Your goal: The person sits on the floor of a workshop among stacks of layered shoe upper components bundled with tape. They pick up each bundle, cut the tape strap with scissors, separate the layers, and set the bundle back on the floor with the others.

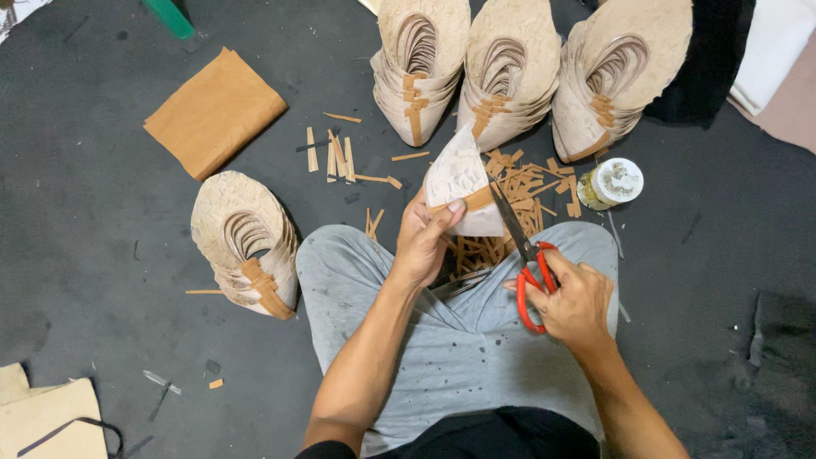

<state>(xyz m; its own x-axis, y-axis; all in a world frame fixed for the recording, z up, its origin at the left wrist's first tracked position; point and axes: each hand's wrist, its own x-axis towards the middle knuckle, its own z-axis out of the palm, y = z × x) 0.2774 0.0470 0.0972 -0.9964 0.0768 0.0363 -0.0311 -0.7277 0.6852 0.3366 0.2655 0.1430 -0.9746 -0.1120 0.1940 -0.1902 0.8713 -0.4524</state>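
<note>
A stack of pale shoe uppers (245, 242) is lying on the dark floor (102, 255) at left. The left hand (422, 240) is pinching a pale upper piece (459, 178) with a tan strip above the lap. Just right, the right hand (571, 299) is gripping red-handled scissors (520, 246), blades touching the strip.

Red-handled scissors (525, 255), tan strips (518, 191), grey shorts (459, 340), dark floor (85, 255).

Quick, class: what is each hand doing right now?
Left hand: closed on a pale shoe piece.
Right hand: closed on red scissors.

Dark floor (102, 255): shoe-upper stacks (510, 68), scraps (340, 157)
</note>
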